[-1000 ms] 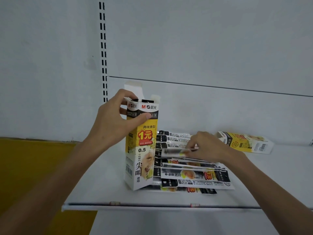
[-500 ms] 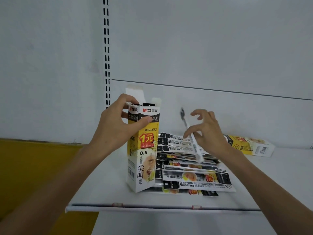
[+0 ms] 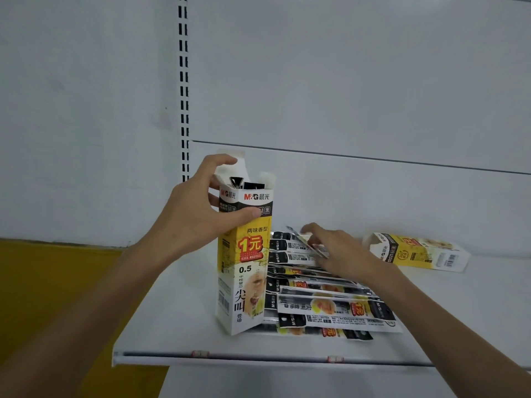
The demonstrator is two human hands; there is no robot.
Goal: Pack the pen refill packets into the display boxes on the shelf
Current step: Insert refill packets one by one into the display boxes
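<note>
The right hand [image 3: 336, 248], fingers curled, pinches a slim black-and-white plastic refill packet [image 3: 296, 234] whose long axis slants up-left toward the open-topped tall yellow-and-white cardboard display box [image 3: 244, 268], just to its left, gripped upright by the left hand [image 3: 195, 216] on the white shelf [image 3: 172, 326].

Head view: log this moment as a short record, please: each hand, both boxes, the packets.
left hand: grips the upright box near its open top
right hand: fingers pinch one tilted packet over the pile
upright box: on the shelf, packets inside
second box: lying on its side, far right
pile: loose, beside the upright box
</note>
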